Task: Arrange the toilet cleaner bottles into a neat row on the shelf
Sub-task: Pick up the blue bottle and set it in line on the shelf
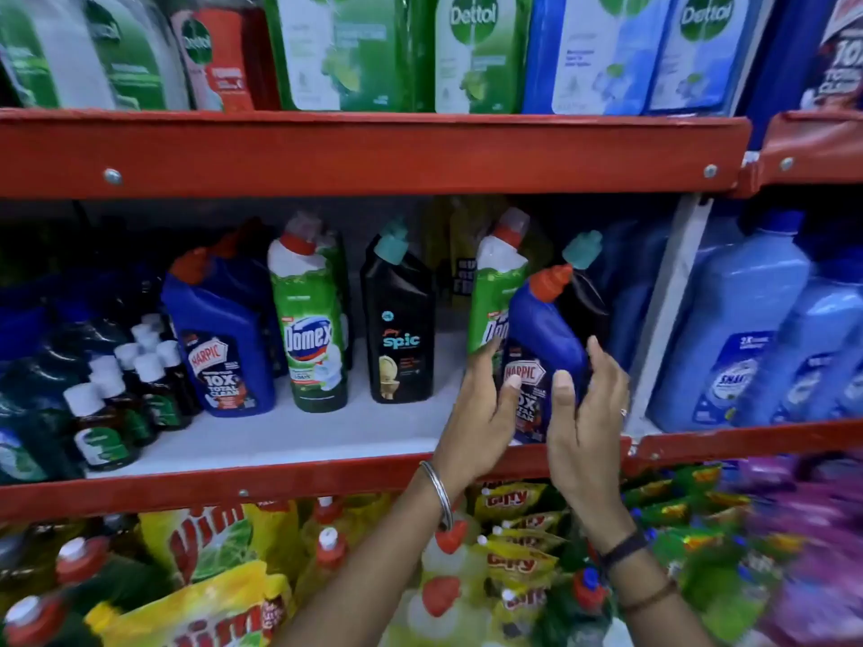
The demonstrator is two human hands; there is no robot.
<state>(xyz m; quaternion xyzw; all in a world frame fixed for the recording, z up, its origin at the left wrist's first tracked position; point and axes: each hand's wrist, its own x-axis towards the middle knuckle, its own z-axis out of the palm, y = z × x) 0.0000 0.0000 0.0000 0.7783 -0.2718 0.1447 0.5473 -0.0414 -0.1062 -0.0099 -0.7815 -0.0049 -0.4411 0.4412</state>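
Both hands, left hand [481,408] and right hand [583,413], are clasping the blue Harpic bottle [544,347], right of the black Spic bottle [399,329]; probably heavy, rigid, slick, best gripped at its waist.

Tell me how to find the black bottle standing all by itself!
Look at the white middle shelf between the red rails. Right of the green Domex bottle stands the black Spic bottle, with gaps on both sides. It alone shows a teal cap and a gold toilet picture.
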